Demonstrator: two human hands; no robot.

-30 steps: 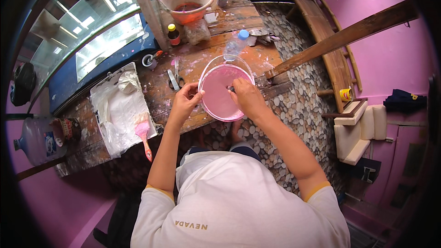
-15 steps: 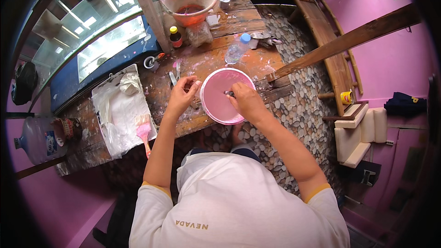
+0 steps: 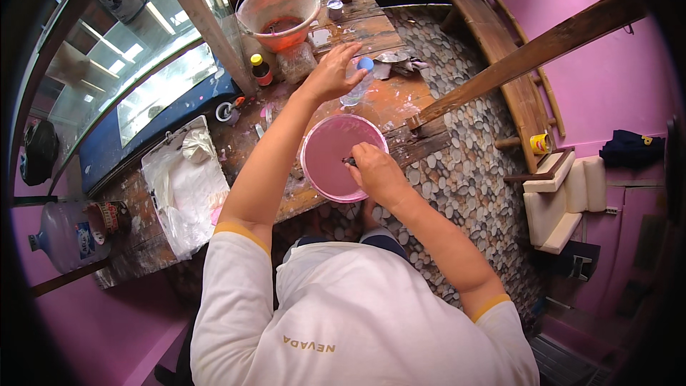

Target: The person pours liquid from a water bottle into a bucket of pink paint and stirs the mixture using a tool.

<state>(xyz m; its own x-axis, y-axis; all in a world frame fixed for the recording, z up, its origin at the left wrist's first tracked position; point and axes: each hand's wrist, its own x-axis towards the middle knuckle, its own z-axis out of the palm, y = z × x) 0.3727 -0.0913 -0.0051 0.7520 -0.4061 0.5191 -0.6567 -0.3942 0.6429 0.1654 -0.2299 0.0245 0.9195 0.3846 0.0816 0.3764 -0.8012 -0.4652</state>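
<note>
My left hand (image 3: 334, 71) is raised over the table, fingers spread and open beside a clear plastic bottle (image 3: 354, 98) with a blue cap, which it partly hides; whether they touch I cannot tell. My right hand (image 3: 375, 171) is closed on a small dark tool (image 3: 349, 161) inside a white bucket of pink paint (image 3: 332, 141); the tool's lower part is hidden. At the left, a white plastic-covered tray (image 3: 182, 186) lies with a pink brush mostly hidden behind my left forearm.
An orange bucket (image 3: 277, 11), a brown bottle (image 3: 260, 70) and crumpled cloth (image 3: 400, 64) sit on the wooden table (image 3: 389, 96). A water jug (image 3: 64, 239) stands at left. A wooden beam (image 3: 529, 53) crosses at right, near a bamboo bench (image 3: 486, 43) and cushions (image 3: 572, 200).
My left hand has left the paint bucket's side and reached forward and up to the plastic bottle. My right hand stays in the bucket, slightly lower in view.
</note>
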